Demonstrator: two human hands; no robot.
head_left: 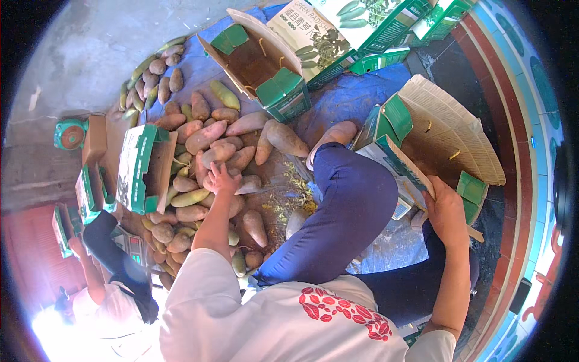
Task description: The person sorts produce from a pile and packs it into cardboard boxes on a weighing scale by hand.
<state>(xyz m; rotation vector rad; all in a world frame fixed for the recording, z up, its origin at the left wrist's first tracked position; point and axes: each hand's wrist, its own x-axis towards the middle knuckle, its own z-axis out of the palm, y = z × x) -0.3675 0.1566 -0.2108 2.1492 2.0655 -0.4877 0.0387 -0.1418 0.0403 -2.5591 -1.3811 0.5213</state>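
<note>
My left hand (223, 180) is over a heap of thick, soil-covered radishes (208, 137), some reddish brown and some green. Its fingers are spread, and they are at or just above the radishes; contact is hard to make out. My right hand (447, 211) grips the near wall of an open green-and-white carton (443, 130) on my right, its fingers bent over the edge. The carton's flaps stand up, and brown cardboard shows inside; the bottom is partly hidden by the wall.
My bent knee (362, 187) stands between heap and carton. Ahead are another open carton (256, 60) and several closed ones (368, 24) on a blue tarp (344, 99). An open carton (142, 169) stands left of the heap. Another person (111, 301) works at the lower left, near a scale (134, 244).
</note>
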